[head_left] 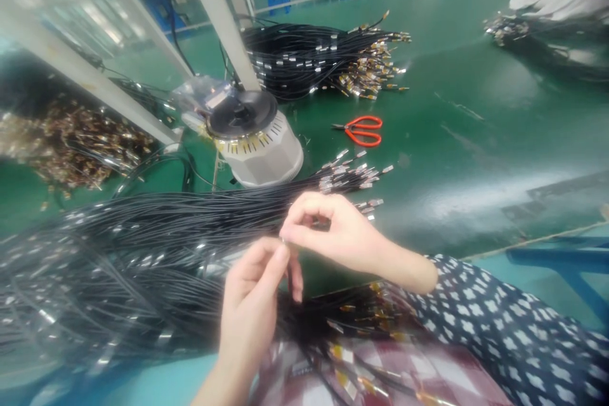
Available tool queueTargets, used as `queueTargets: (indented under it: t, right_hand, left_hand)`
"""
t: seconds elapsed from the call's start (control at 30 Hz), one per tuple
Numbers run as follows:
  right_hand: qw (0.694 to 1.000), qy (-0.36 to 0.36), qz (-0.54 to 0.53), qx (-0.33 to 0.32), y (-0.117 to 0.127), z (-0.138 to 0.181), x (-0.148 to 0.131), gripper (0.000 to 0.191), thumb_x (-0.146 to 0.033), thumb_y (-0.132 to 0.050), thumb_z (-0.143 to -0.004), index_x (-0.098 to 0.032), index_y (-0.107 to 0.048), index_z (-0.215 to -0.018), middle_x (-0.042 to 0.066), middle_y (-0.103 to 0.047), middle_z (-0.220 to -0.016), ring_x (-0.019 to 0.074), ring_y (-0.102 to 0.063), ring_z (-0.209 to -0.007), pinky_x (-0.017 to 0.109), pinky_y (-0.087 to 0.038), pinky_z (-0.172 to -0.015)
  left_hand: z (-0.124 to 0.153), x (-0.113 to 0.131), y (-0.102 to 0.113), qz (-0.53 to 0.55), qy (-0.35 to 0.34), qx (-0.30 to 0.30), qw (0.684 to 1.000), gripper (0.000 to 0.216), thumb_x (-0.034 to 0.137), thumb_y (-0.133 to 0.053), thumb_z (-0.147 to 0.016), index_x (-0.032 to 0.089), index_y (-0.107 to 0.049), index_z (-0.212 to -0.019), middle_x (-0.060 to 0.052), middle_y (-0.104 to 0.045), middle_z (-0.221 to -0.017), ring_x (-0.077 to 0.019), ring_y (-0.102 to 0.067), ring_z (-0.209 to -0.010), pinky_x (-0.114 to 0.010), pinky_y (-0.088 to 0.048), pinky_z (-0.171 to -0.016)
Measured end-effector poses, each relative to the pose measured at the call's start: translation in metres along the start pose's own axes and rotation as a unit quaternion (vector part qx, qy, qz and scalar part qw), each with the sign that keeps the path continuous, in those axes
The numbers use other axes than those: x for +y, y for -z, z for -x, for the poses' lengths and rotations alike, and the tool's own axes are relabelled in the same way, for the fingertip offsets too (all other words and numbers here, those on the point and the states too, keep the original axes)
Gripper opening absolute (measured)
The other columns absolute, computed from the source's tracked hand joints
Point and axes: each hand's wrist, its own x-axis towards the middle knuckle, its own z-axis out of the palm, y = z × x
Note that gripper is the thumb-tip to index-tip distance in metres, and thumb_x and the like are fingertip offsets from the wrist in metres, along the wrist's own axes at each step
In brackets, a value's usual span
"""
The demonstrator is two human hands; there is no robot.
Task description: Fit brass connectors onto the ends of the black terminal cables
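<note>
Across table, cable bundle, tips rightward

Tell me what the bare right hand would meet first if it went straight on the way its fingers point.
The right hand would likely first meet the bare left hand, at its thumb tip; depth is unclear, and the two may be touching.

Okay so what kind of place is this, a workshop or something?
Likely a factory workshop for cable assembly: thick bundles of black cables with metal-tipped ends, a long green worktable and red-handled scissors lying on it.
</note>
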Motion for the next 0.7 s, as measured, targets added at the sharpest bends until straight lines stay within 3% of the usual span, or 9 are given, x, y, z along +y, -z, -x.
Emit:
queueTargets:
  t: [0.17,0.33,0.5,0.7]
  right_hand:
    - [1.000,0.017,0.002,0.025,-0.004,-0.001,-0.001,0.015,-0.014,-0.066,-0.081,-0.016,-0.065,-0.066,0.000,-0.062,-0.075,0.0120,-0.055,-0.073,0.026,-0.045,-0.070]
    - [0.999,-0.017,-0.028,0.028,0.001,0.004,0.001,0.012,-0.025,-0.063,-0.086,-0.016,-0.070,-0.082,0.003,-0.069,-0.087,0.0136,-0.059,-0.078,0.026,-0.046,-0.071]
    - [0.998,-0.044,-0.044,0.021,-0.001,0.008,0.003,0.007,-0.023,-0.072,-0.077,-0.017,-0.070,-0.078,0.002,-0.068,-0.081,0.0147,-0.060,-0.077,0.029,-0.047,-0.074]
    - [0.996,-0.052,-0.063,0.024,-0.006,0.009,0.006,0.009,-0.016,-0.067,-0.079,-0.016,-0.067,-0.070,0.001,-0.066,-0.075,0.0142,-0.060,-0.073,0.029,-0.047,-0.072]
  left_hand:
    - [0.004,0.002,0.002,-0.005,0.018,0.035,0.999,0.016,0.026,-0.076,-0.076,0.017,-0.063,-0.079,0.002,-0.062,-0.057,-0.0119,-0.055,-0.050,-0.022,-0.044,-0.048]
    - [0.001,0.003,0.005,0.021,0.017,0.059,0.998,0.014,0.021,-0.075,-0.075,0.017,-0.062,-0.074,0.002,-0.064,-0.055,-0.0125,-0.058,-0.049,-0.024,-0.047,-0.052]
    - [0.000,0.003,0.006,0.026,0.018,0.045,0.998,0.012,0.020,-0.073,-0.077,0.017,-0.063,-0.072,0.002,-0.065,-0.054,-0.0120,-0.058,-0.049,-0.023,-0.047,-0.052]
    - [0.000,0.003,0.004,0.037,0.033,0.037,0.998,0.012,0.021,-0.072,-0.078,0.016,-0.063,-0.073,0.001,-0.066,-0.054,-0.0121,-0.058,-0.048,-0.023,-0.047,-0.051]
